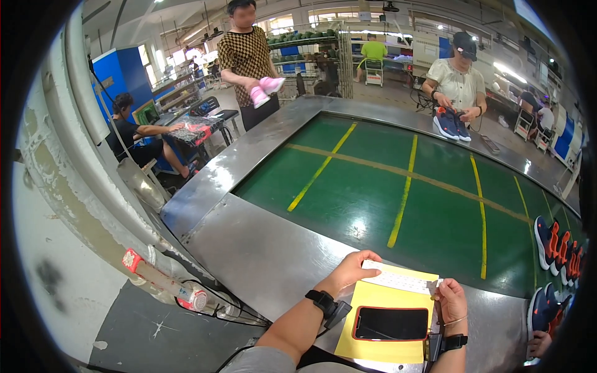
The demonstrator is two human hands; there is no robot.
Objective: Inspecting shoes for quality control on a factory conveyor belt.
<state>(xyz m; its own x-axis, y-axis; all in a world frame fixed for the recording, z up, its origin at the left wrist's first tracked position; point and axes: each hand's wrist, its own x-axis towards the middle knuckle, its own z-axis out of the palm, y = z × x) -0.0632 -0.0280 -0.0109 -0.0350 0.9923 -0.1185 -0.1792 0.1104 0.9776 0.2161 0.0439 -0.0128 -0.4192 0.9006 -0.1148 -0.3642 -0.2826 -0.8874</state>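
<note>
A white strip with rows of small marks, like a sheet of labels [398, 280], lies over the far edge of a yellow sheet [356, 313]. My left hand [353, 271] grips its left end, thumb on top. At the right end, my right hand [453, 299] has its fingers pinched together on the strip's corner, where a small greyish piece shows; the fingertips partly hide it. Nearer to me, a phone [391, 324] with a dark screen and red case rests on the yellow sheet. Dark bands with small boxes are strapped to both my wrists.
A green conveyor belt [348, 205] with yellow lines runs inside a metal table frame [261, 242]. Navy and orange sneakers [547, 245] line its right side, where another person's hand [538, 343] touches a shoe. Across the table, one person holds pink shoes [266, 91], another handles navy sneakers [450, 123].
</note>
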